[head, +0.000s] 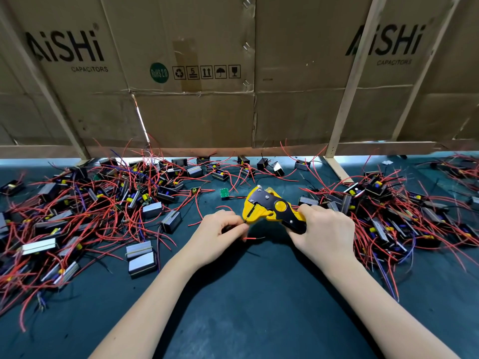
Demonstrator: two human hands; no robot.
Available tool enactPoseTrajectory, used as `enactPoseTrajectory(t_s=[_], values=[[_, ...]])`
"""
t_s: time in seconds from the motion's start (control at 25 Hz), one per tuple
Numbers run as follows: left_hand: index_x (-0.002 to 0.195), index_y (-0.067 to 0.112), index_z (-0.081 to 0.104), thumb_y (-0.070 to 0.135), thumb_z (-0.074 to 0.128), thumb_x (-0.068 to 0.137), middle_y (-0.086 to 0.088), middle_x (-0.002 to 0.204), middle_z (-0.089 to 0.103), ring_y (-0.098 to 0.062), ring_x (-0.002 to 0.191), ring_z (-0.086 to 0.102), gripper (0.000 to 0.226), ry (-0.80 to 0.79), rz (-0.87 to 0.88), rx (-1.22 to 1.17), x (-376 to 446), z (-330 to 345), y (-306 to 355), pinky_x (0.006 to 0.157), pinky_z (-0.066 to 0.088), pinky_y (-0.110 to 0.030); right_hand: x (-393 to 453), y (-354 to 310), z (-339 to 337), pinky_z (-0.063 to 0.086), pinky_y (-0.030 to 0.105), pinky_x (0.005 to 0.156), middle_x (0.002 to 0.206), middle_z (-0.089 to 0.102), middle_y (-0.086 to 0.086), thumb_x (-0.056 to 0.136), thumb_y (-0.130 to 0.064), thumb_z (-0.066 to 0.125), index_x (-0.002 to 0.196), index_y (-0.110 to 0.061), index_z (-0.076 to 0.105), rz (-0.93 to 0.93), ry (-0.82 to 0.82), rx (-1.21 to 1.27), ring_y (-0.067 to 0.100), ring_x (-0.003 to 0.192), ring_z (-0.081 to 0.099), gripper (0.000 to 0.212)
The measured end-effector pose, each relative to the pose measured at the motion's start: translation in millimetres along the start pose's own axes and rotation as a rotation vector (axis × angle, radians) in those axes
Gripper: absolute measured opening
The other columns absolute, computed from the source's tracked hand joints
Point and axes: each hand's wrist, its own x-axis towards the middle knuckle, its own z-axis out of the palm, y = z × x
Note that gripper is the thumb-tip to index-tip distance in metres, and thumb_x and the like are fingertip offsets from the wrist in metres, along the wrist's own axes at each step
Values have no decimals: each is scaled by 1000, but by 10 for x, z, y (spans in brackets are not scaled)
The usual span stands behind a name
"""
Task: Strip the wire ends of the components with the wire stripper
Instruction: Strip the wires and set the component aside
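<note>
Right hand (325, 230) has its grip clamped on the handles of the yellow-and-black wire stripper (270, 207), held above the table (246, 294). Left hand (220, 233), just beside the stripper's head, pinches a thin wire (245, 222) at the tool's mouth. Heaps of wired components (85, 211) lie on the table well apart to either side of both grips.

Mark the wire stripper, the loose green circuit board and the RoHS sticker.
wire stripper (269, 207): head view, on its yellow-and-black head.
green circuit board (224, 193): head view, board centre.
RoHS sticker (159, 72): head view, middle of green oval.
</note>
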Motion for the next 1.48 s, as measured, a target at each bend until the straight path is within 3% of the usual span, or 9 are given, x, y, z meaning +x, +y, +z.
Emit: enactPoseTrajectory(t_s=[0.24,0.48,0.68,0.76,0.92,1.04,1.2,1.36,1.48], values=[[67,31,62,28,65,93,-3,74,61,-11,79,51,26,9,14,15,-8,-12,9,77,41,-29,-3,27,-3,40,41,78,87,63,5,74,-65,66,96,-13,66,-10,54,-45,31,82,58,56],[85,24,76,31,84,75,6,80,62,-7,77,55,15,-108,15,27,-59,-177,-21,74,45,-23,23,22,-59,36,38,72,85,64,2,74,-64,60,96,-12,65,90,86,167,31,81,60,57],[69,18,73,16,72,86,11,64,68,0,61,58,17,563,-114,50,221,-511,198,69,43,-19,24,218,-84,42,39,73,88,68,1,60,-54,82,93,-14,68,-28,-139,77,30,84,63,53],[73,16,75,21,71,86,8,67,70,-7,65,61,15,650,-53,58,452,-571,508,70,46,-24,17,192,-86,42,40,73,88,68,4,53,-48,85,88,-12,67,-92,-193,18,32,81,62,54],[95,9,78,20,73,85,-3,78,74,-14,74,69,16,506,32,-102,909,-65,1219,78,53,-26,-6,69,-124,43,40,67,78,65,5,51,-48,83,80,-12,63,-132,-220,41,33,74,62,50],[138,10,53,28,73,87,-7,115,70,-14,104,66,58,147,-122,-249,945,230,1387,96,48,-26,-13,86,-150,44,39,67,75,64,3,54,-55,80,81,-16,64,-94,-265,81,31,75,64,50],[96,15,76,18,68,88,7,94,74,-1,88,63,12,308,40,31,694,-134,993,81,44,-13,18,99,-184,37,36,72,84,66,-5,59,-57,76,88,-23,63,-12,-300,136,27,88,64,46],[82,19,75,11,65,85,14,77,69,7,73,60,14,602,-66,192,523,-908,415,70,39,-5,46,63,-257,46,30,78,82,66,-16,60,-54,81,83,-31,64,128,-319,486,6,85,63,37],[87,14,76,2,62,84,2,85,72,-17,89,66,18,650,-255,373,519,-1218,-112,84,47,-25,30,-23,-245,46,17,71,74,68,-16,65,-45,84,77,-34,67,264,-385,903,1,73,62,23]])
